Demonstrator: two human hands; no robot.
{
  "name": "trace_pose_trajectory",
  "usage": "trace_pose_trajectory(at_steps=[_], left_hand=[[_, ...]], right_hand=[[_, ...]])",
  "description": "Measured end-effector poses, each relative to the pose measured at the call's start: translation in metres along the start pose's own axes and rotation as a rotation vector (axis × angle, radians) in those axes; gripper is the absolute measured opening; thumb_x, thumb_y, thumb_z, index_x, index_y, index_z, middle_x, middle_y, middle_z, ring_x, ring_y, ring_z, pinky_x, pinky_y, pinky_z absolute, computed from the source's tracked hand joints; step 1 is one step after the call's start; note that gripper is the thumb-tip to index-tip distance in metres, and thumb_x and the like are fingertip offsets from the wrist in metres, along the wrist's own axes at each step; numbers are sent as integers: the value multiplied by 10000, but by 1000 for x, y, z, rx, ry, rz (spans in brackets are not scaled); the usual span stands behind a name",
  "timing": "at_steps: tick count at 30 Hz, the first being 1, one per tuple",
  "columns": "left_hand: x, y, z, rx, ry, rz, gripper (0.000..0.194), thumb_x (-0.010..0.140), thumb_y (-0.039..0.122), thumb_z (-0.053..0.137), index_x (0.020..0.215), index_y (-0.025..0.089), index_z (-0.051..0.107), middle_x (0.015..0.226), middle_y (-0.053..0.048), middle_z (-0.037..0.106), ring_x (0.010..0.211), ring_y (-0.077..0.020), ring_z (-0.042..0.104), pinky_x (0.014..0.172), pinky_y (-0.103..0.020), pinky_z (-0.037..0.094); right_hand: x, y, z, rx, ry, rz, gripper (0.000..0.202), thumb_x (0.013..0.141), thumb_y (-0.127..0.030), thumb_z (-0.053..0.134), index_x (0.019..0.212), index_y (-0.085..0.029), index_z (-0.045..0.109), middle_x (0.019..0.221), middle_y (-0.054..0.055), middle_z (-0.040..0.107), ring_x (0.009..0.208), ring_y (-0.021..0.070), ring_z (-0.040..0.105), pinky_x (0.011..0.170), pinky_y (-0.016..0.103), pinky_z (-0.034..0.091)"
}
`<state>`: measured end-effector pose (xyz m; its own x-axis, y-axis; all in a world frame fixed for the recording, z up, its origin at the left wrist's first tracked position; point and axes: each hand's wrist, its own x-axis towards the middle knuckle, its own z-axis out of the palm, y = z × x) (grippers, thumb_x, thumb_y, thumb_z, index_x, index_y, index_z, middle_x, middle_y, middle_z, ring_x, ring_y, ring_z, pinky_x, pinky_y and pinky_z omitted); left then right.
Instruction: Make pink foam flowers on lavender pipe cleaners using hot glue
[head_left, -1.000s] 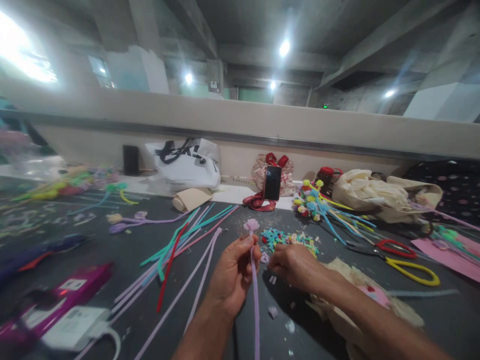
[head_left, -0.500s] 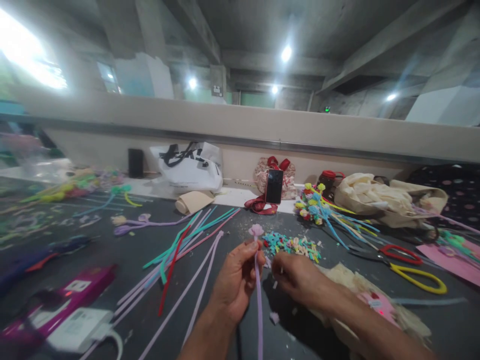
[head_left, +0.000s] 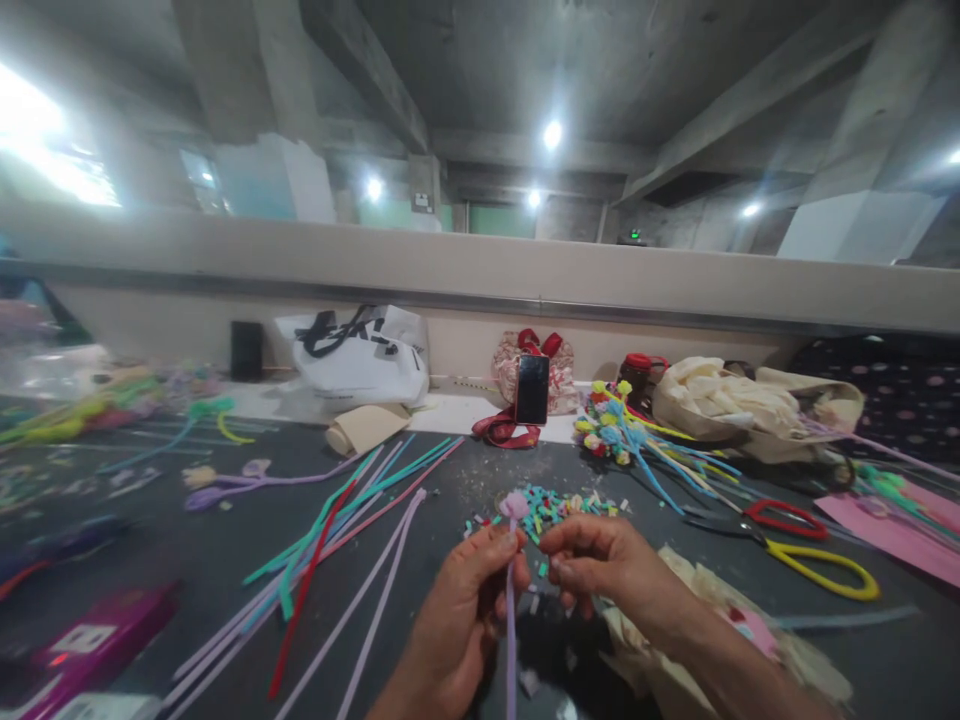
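Upright between thumb and fingers of my left hand [head_left: 480, 590] is a lilac stem [head_left: 511, 640], topped by a pale pink flower [head_left: 514, 504]. Just to the right, my right hand [head_left: 600, 565] has its thumb and index finger brought near each other; whether something tiny sits between them is too small to tell. Behind both hands lies a scatter of small teal, yellow and pink pieces [head_left: 551, 505]. More lilac stems [head_left: 382, 600] rest on the dark table left of my left hand.
Red-and-yellow-handled scissors [head_left: 817, 568] lie at the right, beside crumpled cream cloth [head_left: 675, 640]. Finished-looking flowers [head_left: 611, 430] are bunched behind. A phone [head_left: 532, 390] leans upright at the back, with a white bag [head_left: 364, 360] to its left. A magenta box [head_left: 105, 635] is at lower left.
The camera view has shifted, so the table items sit lower and further left. My right hand has turned, now showing its thumb and fingers near the stem. The flower stays in my left hand.
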<state>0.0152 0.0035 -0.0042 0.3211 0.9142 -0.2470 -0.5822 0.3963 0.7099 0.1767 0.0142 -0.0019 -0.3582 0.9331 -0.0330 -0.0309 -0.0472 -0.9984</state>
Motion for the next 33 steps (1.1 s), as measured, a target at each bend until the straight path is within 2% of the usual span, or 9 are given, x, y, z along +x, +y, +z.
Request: trace_pose_trajectory(at_steps=[4,7,13,19,23,29,33], left_hand=[[0,-2,1,14,6,12,153,664,279,627,653,138,567,454,53,506,311,10,346,309,-93,222],[2,-4,0,39,4,-9,159,660,286,627,651,142,561,454,52,512,306,3,355,307,-101,202],[4,-8,-2,51,15,-42,177,627,294,650,647,146,555,434,51,514,299,-2,352,303,-101,199],[3,-3,-1,9,84,14,180,620,292,653,661,141,564,460,53,516,296,8,337,291,-96,185],[4,1,-5,-14,131,85,174,650,293,639,727,149,580,500,57,526,330,9,352,309,-89,199],[9,-8,-4,95,182,29,234,566,331,699,651,144,587,519,29,568,332,-3,381,317,-102,219],[9,-18,1,137,155,0,216,590,329,682,601,133,591,477,19,553,324,-6,363,327,-108,237]], right_hand=[[-2,0,2,23,63,-31,174,639,-290,672,688,-142,595,492,-64,535,405,53,483,381,150,342],[0,1,5,73,72,-28,207,664,-333,645,665,-140,571,430,-80,479,352,35,415,350,137,290],[4,5,7,288,71,61,261,641,-379,651,658,-139,550,487,-70,488,278,7,369,274,124,188],[5,9,1,298,120,69,213,599,-278,698,746,-137,638,511,-53,540,375,33,453,352,133,318],[7,14,-2,238,160,38,202,547,-232,734,721,-150,673,473,-50,570,370,46,455,372,153,322],[6,12,0,241,221,-28,261,531,-225,748,779,-178,684,549,-36,601,446,66,480,403,160,335],[4,13,6,180,245,-74,236,542,-242,744,756,-168,678,564,-25,604,486,85,497,428,173,353]])
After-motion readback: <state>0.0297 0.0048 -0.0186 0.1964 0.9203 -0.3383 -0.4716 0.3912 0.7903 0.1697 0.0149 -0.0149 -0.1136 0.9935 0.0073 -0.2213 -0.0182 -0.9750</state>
